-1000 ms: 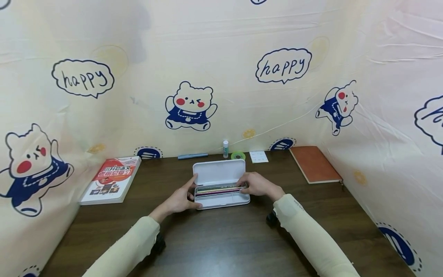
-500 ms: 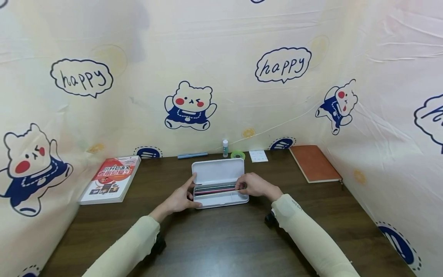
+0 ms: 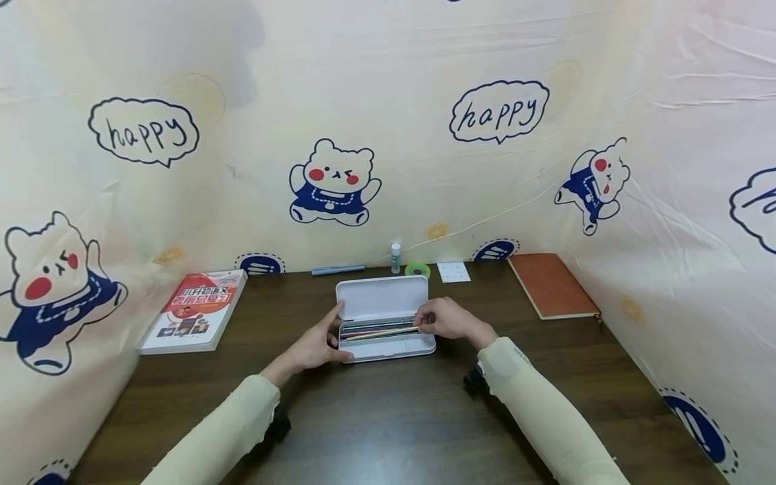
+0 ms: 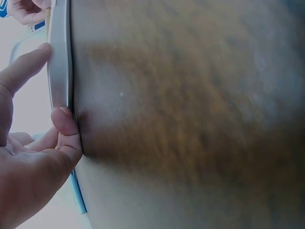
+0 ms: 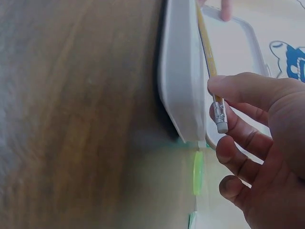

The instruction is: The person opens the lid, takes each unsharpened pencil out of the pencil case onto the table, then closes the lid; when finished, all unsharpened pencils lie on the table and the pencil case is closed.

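Note:
A white pencil case (image 3: 370, 351) lies on the dark wooden table with its lid (image 3: 383, 298) raised, several coloured pencils in its rear part. My left hand (image 3: 311, 349) holds the case's left end, thumb at the front corner and index finger by the lid's edge. The left wrist view shows its fingertips against the case wall (image 4: 58, 78). At the other end, my right hand (image 3: 453, 318) pinches a yellow pencil (image 5: 206, 45) between thumb and index finger, close to its white eraser. The pencil slants over the others, its far end hidden in the right wrist view.
Behind the case stand a glue stick (image 3: 396, 259), a roll of green tape (image 3: 417, 270), a white paper slip (image 3: 453, 272) and a blue pen (image 3: 337, 270). A book (image 3: 194, 313) lies left, a brown notebook (image 3: 553, 286) right. A printed curtain (image 3: 412, 114) borders the table.
My right hand's end of the yellow pencil has risen from among the other pencils, so it slants over them. The left hand keeps its hold on the case.

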A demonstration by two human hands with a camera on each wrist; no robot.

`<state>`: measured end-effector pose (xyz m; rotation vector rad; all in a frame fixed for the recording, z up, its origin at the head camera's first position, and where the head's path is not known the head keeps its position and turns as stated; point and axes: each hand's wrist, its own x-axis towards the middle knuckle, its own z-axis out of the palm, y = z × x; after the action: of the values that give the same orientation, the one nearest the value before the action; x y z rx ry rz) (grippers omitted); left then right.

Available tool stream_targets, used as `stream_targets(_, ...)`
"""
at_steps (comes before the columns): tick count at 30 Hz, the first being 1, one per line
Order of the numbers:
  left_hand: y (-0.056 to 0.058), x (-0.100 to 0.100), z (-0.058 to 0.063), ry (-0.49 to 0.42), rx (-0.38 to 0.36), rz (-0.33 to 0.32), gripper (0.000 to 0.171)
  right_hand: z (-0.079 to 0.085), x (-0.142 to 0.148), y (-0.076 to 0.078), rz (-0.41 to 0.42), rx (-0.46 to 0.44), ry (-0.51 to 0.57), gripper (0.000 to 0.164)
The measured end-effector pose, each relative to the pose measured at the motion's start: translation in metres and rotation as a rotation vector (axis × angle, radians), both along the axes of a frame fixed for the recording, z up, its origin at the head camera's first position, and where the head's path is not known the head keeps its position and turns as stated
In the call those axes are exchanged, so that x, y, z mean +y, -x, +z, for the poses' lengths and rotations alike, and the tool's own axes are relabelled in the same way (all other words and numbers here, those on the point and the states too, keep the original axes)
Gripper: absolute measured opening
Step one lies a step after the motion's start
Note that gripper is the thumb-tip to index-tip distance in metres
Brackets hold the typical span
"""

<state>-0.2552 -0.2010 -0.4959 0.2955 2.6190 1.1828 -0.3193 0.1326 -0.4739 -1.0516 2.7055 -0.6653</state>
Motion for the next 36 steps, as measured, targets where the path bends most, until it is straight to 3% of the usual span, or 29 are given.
stream_targets(11, 0.001, 0.0, 0.001, 0.004, 0.002, -0.007, 0.118, 0.011, 0.031, 0.008, -0.097, -0.022, 0.071, 0.004)
stream_targets(26, 0.0, -0.002, 0.003, 0.019, -0.019, -0.002, 0.122, 0.012, 0.096, 0.011, -0.184, 0.039, 0.122, 0.004)
stream_targets(36, 0.003, -0.002, 0.002, 0.024, -0.024, -0.005, 0.122, 0.009, 0.136, 0.013, -0.273, -0.04, 0.141, 0.006)
